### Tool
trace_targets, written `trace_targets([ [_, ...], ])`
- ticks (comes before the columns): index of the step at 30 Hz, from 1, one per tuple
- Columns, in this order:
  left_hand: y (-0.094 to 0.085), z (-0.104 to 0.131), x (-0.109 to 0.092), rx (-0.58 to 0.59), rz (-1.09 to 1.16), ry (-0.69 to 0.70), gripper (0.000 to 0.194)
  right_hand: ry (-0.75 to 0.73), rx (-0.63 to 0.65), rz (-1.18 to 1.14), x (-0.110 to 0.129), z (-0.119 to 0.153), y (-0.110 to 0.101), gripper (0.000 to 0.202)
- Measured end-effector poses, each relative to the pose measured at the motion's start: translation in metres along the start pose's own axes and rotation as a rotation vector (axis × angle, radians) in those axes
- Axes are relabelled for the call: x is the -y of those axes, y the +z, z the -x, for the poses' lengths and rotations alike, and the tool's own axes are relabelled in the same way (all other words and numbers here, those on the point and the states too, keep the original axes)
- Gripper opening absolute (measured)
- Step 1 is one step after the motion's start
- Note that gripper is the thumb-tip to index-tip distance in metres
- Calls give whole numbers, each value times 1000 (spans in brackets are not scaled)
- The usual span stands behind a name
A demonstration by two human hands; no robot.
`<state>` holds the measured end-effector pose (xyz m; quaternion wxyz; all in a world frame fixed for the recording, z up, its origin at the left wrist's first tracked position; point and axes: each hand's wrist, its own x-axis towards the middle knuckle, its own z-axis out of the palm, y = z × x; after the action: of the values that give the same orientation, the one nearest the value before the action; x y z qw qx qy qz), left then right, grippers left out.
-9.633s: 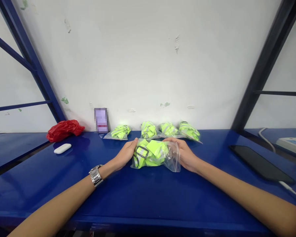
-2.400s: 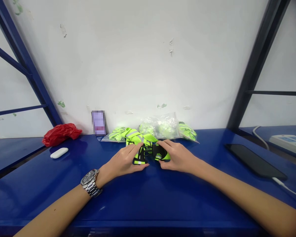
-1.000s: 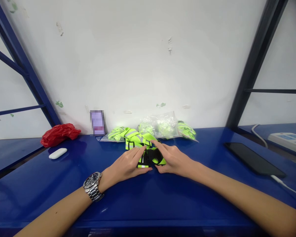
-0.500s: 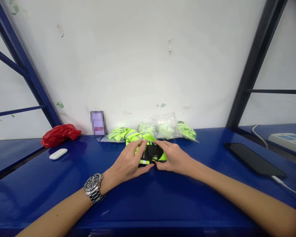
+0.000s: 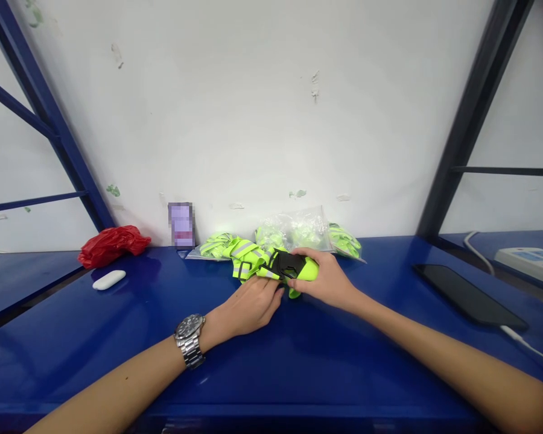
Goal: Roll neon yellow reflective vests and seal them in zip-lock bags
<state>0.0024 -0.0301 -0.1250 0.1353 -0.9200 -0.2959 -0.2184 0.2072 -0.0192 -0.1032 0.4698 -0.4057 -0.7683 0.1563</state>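
A neon-yellow reflective harness (image 5: 248,252) with grey stripes lies bunched on the blue table. A black plastic buckle (image 5: 289,264) joins its straps and faces up. My right hand (image 5: 323,277) is closed around the buckle's right end, thumb in front and fingers behind. Below the strap, my left hand (image 5: 253,304) grips it from underneath, its fingertips partly hidden by the webbing. A small black strap adjuster (image 5: 244,270) shows on the harness's left side.
Clear bags (image 5: 310,229) of similar yellow harnesses lie along the wall. A phone (image 5: 181,226) leans there, near a red plastic bag (image 5: 114,246) and a white earbud case (image 5: 109,279). At right are a black phone (image 5: 468,295) on a cable and a power strip (image 5: 531,262).
My left hand has moved down from the top of the harness to beneath it. My right hand has shifted slightly right and up, and the buckle is tilted and more exposed.
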Motion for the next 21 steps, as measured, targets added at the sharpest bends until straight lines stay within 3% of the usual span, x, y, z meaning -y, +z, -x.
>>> trace_targets([
  [5,0,0,3,-124,293,-245,28,-45,32,24,0,1,0,44],
  [8,-4,-6,5,-128,761,-329,33,-82,61,18,1,1,-1,39],
  [12,-10,-17,3,-297,1330,-528,38,-160,148,88,9,3,1,33],
  [15,-11,-22,0,-347,1453,-682,38,-226,177,215,16,9,5,45],
  [19,-11,-25,5,-461,1504,-822,42,-451,-52,350,26,20,11,50],
  [21,-14,-26,8,-521,1508,-870,34,-630,80,239,33,28,14,38],
])
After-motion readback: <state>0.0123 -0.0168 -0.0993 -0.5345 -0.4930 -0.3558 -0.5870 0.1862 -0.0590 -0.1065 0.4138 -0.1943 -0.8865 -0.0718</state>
